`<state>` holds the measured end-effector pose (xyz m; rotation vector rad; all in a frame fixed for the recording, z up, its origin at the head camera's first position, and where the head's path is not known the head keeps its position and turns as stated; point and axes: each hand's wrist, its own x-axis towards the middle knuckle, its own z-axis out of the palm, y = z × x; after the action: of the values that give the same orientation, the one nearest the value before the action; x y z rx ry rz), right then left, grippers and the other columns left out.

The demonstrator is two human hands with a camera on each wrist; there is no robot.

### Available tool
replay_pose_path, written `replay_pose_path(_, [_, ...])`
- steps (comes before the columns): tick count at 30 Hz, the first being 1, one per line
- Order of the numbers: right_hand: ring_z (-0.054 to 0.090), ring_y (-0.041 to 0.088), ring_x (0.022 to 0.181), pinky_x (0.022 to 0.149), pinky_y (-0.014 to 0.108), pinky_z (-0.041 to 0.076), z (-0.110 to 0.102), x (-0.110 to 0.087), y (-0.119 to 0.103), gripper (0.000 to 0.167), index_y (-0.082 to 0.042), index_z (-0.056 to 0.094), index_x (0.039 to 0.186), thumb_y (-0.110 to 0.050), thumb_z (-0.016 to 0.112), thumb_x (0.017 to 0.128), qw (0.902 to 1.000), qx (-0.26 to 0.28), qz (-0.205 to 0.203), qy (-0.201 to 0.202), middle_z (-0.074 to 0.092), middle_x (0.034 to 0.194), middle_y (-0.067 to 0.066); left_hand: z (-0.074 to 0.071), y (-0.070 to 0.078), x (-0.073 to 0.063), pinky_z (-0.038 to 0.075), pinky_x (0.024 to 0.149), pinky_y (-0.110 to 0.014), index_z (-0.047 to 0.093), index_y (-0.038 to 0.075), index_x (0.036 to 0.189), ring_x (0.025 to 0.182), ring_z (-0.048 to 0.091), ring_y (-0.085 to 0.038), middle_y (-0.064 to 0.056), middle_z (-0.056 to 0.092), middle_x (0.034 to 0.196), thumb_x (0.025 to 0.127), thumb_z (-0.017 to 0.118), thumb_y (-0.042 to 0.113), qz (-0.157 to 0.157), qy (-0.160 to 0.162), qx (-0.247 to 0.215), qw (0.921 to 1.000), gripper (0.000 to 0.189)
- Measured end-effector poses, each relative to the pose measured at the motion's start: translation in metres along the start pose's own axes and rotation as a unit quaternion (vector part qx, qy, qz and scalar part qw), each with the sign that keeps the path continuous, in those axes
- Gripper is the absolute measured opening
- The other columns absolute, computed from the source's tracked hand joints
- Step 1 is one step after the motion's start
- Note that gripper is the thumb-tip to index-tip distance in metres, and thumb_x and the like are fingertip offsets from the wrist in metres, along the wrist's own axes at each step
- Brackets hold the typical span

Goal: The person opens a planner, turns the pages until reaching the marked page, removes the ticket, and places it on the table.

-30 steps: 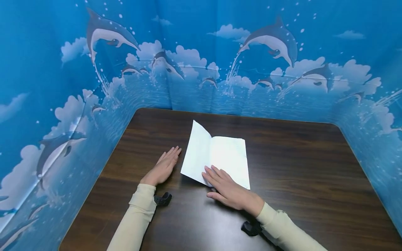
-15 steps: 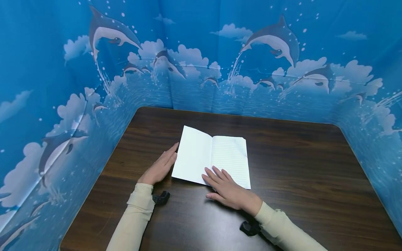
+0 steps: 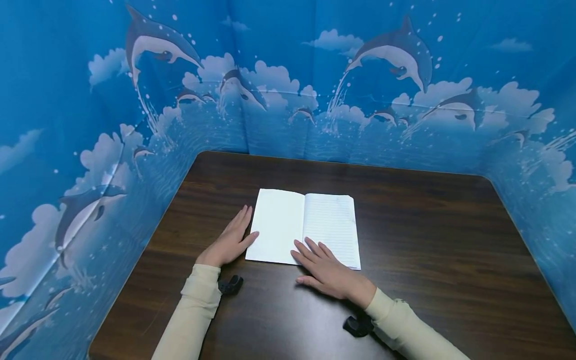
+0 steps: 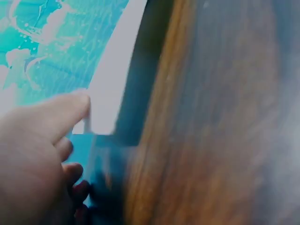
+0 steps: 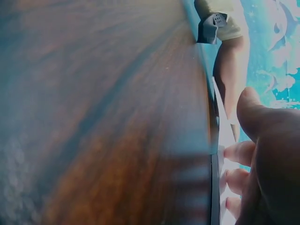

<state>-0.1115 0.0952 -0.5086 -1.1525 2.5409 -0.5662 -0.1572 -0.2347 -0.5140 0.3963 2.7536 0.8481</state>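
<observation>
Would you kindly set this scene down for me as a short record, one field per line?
Notebook: open, lying on the table
Left page: plain white
Right page: ruled with lines
Left hand: thumb over the left page's outer edge, other fingers extended beside it
Right hand: fingers across the lower fold, thumb below the bottom edge
Table: dark, wood-grained
Sleeves: cream, on both arms
Backdrop: blue, printed with dolphins and clouds
</observation>
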Motion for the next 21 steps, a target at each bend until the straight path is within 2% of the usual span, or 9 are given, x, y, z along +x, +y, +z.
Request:
replay_pose_path(6, [0.008,0.032,0.165,0.131,0.06,0.015,-0.001,-0.001,0.001,0.071,-0.016,0.029,0.167,-0.054,0.043,0.109,0.9999,-0.011,-0.003,0.002,0.015,0.177,0.005,0.006,0.001,-0.004,0.009,0.131,-0.062,0.012,0.006,0.167,0.164,-0.002,-0.039,-0.016,-0.001,0.177,0.112,0.041,0.047,-0.002,-0.006,0.051,0.9987,0.076])
replay_pose_path(13, [0.012,0.032,0.164,0.13,0.06,0.018,-0.009,-0.007,0.008,0.071,-0.014,0.031,0.166,-0.054,0.045,0.109,0.9999,0.009,-0.005,0.009,0.02,0.176,0.006,0.011,0.002,-0.001,0.011,0.131,-0.061,0.012,-0.001,0.166,0.163,0.002,-0.042,-0.02,0.003,0.176,0.111,0.046,0.044,0.004,0.008,0.079,0.9969,0.079])
replay_pose_path(15, [0.016,0.034,0.164,0.128,0.062,0.021,-0.013,-0.012,0.012,0.07,-0.013,0.033,0.165,-0.051,0.047,0.109,0.9993,0.011,0.0,0.034,0.024,0.175,0.007,0.013,0.002,-0.002,0.011,0.13,-0.063,0.013,-0.002,0.166,0.163,0.004,-0.043,-0.022,0.005,0.175,0.11,0.046,0.044,0.006,0.012,0.076,0.997,0.079])
replay_pose_path(18, [0.024,0.038,0.16,0.125,0.065,0.023,-0.023,-0.017,0.023,0.068,-0.011,0.037,0.163,-0.046,0.054,0.107,0.9937,-0.006,0.032,0.107,0.031,0.172,0.01,0.014,0.0,-0.002,0.012,0.13,-0.063,0.015,-0.001,0.166,0.163,0.005,-0.043,-0.022,0.006,0.175,0.11,0.046,0.044,0.009,0.017,0.079,0.9967,0.078])
replay_pose_path(21, [0.035,0.042,0.151,0.117,0.064,0.027,-0.033,-0.019,0.04,0.066,-0.006,0.041,0.16,-0.038,0.061,0.105,0.975,-0.028,0.102,0.195,0.038,0.168,0.015,0.013,0.002,-0.003,0.013,0.13,-0.063,0.017,0.0,0.166,0.163,0.006,-0.043,-0.022,0.008,0.175,0.11,0.048,0.044,0.01,0.02,0.082,0.9964,0.077])
